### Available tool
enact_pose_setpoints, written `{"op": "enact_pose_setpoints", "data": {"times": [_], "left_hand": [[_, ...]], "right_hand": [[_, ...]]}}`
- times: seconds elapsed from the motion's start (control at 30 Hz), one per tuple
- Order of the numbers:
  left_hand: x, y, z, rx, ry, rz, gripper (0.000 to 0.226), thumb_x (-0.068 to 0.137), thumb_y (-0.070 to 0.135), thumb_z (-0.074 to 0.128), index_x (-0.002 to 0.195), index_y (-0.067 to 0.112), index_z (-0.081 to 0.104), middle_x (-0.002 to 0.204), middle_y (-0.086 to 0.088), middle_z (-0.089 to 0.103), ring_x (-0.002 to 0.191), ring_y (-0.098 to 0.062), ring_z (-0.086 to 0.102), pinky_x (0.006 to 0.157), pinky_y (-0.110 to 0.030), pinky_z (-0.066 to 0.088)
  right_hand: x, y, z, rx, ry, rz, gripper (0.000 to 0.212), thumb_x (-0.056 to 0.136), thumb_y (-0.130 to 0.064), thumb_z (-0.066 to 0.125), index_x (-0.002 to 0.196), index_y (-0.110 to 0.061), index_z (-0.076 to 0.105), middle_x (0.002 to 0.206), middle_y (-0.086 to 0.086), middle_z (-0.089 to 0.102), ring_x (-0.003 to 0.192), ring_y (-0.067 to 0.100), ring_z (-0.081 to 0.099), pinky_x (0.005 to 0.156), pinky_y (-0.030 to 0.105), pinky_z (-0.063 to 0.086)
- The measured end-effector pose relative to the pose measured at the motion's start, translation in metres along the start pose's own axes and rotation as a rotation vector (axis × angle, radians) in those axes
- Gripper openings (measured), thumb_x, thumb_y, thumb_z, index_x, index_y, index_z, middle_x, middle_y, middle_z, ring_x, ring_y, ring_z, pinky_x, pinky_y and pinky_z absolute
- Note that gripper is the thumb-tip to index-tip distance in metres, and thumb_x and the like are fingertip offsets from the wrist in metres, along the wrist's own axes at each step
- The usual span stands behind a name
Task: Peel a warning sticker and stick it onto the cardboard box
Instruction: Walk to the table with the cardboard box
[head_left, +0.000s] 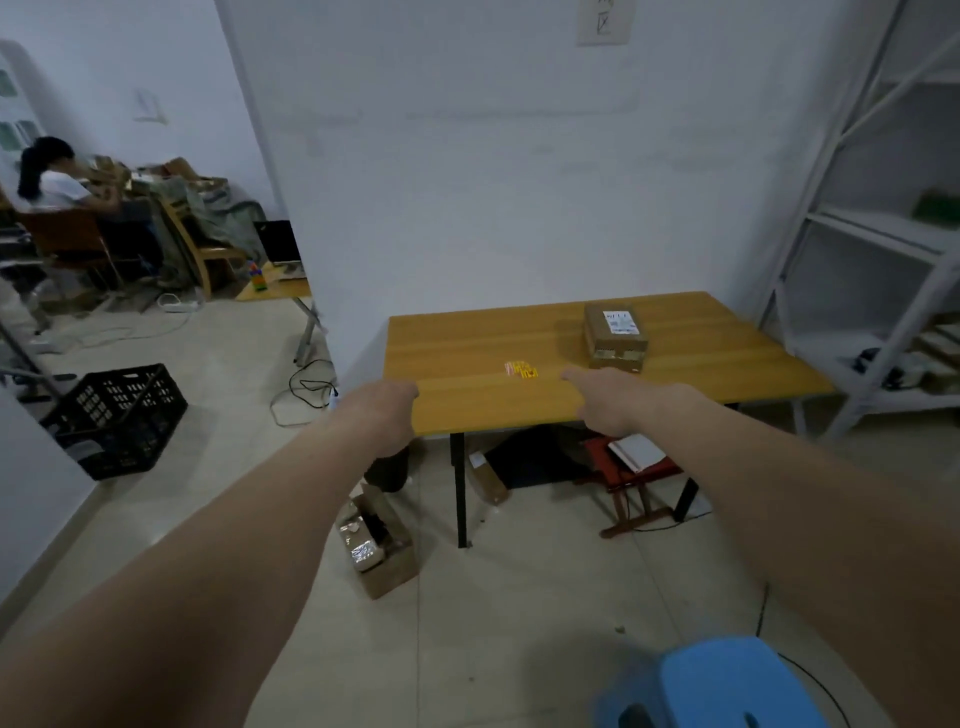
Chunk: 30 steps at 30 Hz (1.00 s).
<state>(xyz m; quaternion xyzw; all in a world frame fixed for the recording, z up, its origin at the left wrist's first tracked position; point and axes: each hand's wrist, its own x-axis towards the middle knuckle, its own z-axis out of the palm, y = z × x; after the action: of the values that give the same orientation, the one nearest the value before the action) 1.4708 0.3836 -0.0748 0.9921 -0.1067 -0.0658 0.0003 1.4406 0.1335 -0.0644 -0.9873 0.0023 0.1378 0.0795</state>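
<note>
A brown cardboard box (614, 335) with a white label on top stands on the wooden table (701, 358), right of centre. A small sheet of yellow and red warning stickers (521, 369) lies flat on the table, left of the box. My left hand (383, 402) reaches out at the table's near left corner, fingers curled, holding nothing. My right hand (605, 392) stretches over the table's front edge, fingers extended toward the stickers, a short way right of them and empty. Both arms reach forward from a standing distance.
A blue stool (727, 686) is at my feet, bottom right. An open carton (379, 545) and a red stool (636, 478) sit on the floor under and before the table. A black crate (122, 418) is on the left, white shelving (878, 234) on the right. A person sits far left.
</note>
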Motion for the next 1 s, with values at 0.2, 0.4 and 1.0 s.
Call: {"op": "enact_pose_setpoints", "data": {"times": [0.2,0.4,1.0], "left_hand": [[0.085,0.012,-0.003,0.018,-0.049,0.103,0.054,0.095,0.016,0.051,0.144,0.02,0.029,0.145,-0.009,0.04,0.125,-0.029,0.046,0.093,-0.036,0.045],[0.164,0.042,0.002,0.039,-0.067,0.17,0.049,0.096,0.022,0.05,0.142,0.019,0.034,0.143,-0.007,0.042,0.123,-0.028,0.047,0.091,-0.035,0.044],[0.4,0.187,-0.015,0.083,-0.042,0.239,0.044,0.095,0.022,0.045,0.139,0.023,0.039,0.143,-0.003,0.045,0.128,-0.025,0.044,0.096,-0.033,0.04]], "right_hand": [[0.061,0.004,-0.014,0.073,0.006,0.047,0.061,0.096,-0.004,0.04,0.149,-0.023,0.017,0.135,0.017,0.05,0.089,0.025,0.056,0.068,0.031,0.047],[0.134,0.042,-0.015,0.071,0.019,0.084,0.059,0.094,-0.004,0.039,0.146,-0.027,0.022,0.136,0.014,0.051,0.105,0.03,0.058,0.088,0.043,0.051],[0.316,0.229,-0.061,0.069,-0.044,0.174,0.047,0.094,-0.018,0.044,0.139,-0.018,0.033,0.143,0.01,0.045,0.118,0.032,0.051,0.096,0.043,0.048]]}}
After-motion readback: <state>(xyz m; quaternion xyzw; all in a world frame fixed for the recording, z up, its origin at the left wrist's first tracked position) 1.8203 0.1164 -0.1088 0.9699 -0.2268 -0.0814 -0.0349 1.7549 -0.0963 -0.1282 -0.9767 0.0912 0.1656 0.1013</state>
